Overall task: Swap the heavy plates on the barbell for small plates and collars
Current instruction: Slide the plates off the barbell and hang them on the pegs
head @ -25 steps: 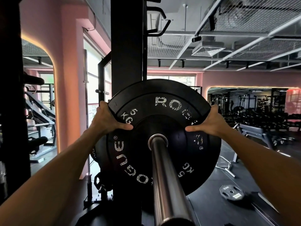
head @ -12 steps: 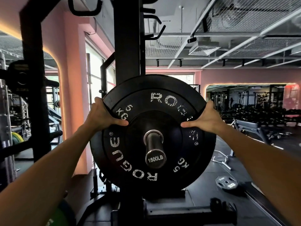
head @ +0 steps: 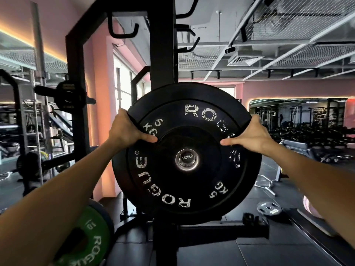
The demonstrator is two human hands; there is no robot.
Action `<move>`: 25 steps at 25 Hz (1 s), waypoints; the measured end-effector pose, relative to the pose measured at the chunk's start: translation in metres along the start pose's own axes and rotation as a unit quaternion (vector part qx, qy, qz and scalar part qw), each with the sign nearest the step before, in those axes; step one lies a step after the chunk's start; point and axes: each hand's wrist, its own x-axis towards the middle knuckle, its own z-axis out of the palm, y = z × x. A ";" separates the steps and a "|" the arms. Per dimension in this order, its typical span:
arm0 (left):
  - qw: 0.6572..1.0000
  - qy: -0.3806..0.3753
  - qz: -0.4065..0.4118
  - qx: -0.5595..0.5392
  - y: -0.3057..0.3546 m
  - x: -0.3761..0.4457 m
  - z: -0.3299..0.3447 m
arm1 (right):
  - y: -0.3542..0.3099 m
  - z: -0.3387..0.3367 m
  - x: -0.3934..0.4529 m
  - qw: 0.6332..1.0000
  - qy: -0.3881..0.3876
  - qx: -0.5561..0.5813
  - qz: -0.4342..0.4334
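Head view: my left thumb (head: 148, 138) and right thumb (head: 228, 142) press flat on the face of the black 5 kg plate (head: 192, 189), while the other fingers curl behind its rim. So my left hand (head: 125, 132) and right hand (head: 253, 138) both grasp this plate at its upper sides. It sits at the very end of the barbell sleeve (head: 187, 157) (the cap reads 1500LB), upright before the black rack post (head: 162, 54). A green 10 plate (head: 92, 233) is low left; a small plate (head: 269, 209) lies on the floor at right.
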 end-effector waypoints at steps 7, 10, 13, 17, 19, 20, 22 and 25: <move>0.999 0.034 -0.017 0.011 0.023 -0.028 -0.099 | -0.073 -0.016 -0.041 0.999 -0.006 0.014 -0.034; 0.998 0.055 -0.027 0.024 0.008 -0.037 -0.151 | -0.114 -0.002 -0.057 0.998 -0.027 0.022 -0.046; 0.997 0.059 -0.018 0.036 -0.013 -0.041 -0.198 | -0.153 0.026 -0.072 0.997 -0.041 0.025 -0.056; 0.996 0.066 -0.036 0.046 -0.064 -0.040 -0.270 | -0.219 0.077 -0.101 0.996 -0.059 0.024 -0.058; 0.996 0.065 -0.037 0.053 -0.091 -0.035 -0.305 | -0.250 0.104 -0.115 0.996 -0.060 0.030 -0.060; 0.996 0.065 -0.038 0.053 -0.103 -0.032 -0.320 | -0.264 0.117 -0.123 0.996 -0.061 0.032 -0.061; 0.996 0.065 -0.035 0.047 -0.133 -0.025 -0.354 | -0.295 0.149 -0.137 0.996 -0.059 0.035 -0.057; 0.997 0.047 -0.037 0.054 -0.173 -0.014 -0.398 | -0.337 0.189 -0.152 0.996 -0.068 0.038 -0.048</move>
